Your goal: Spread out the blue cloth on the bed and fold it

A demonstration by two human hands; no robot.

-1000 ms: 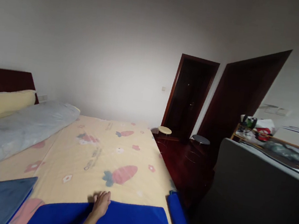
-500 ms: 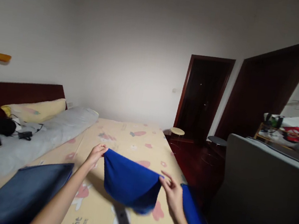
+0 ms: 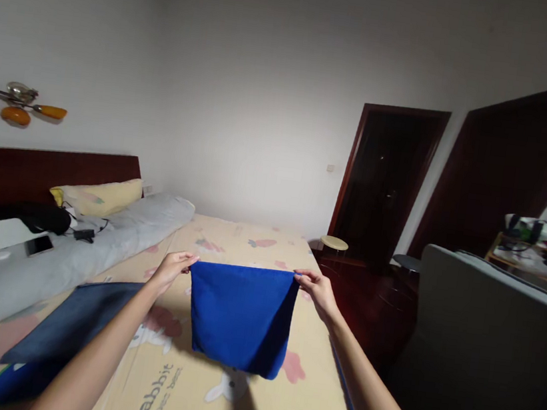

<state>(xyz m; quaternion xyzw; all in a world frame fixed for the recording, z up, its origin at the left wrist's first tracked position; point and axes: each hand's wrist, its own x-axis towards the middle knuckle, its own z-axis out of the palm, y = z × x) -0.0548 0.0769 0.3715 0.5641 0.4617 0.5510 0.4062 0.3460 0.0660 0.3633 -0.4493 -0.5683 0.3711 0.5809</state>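
Blue cloth is held up in the air over the bed, stretched flat between both hands. Left hand pinches the top left corner, right hand pinches the top right corner. Hands are well apart, both closed on the fabric, top edge pulled taut and roughly level. The cloth hangs down from that edge, looks folded double, bottom edge slightly rounded and clear of the sheet, casting a shadow below it.

Both forearms reach in from the bottom of the frame, bare.

The bed carries a pale yellow sheet with carrot and rabbit prints and the word "rabbit" near the bottom. A dark blue-grey fabric piece lies flat on the sheet to the left, under the left forearm. A thin strip of more blue shows along the bed's right edge, partly hidden by the right arm.

Further left: grey rolled blanket along the bed, yellow pillow against the dark wood headboard. On the blanket sit a phone, a white flat item and a black bag, detail too small to tell.

Right side: grey panel near the camera, dark open doorway, two small round stools on a dark red floor. Orange wall lamp above the headboard.
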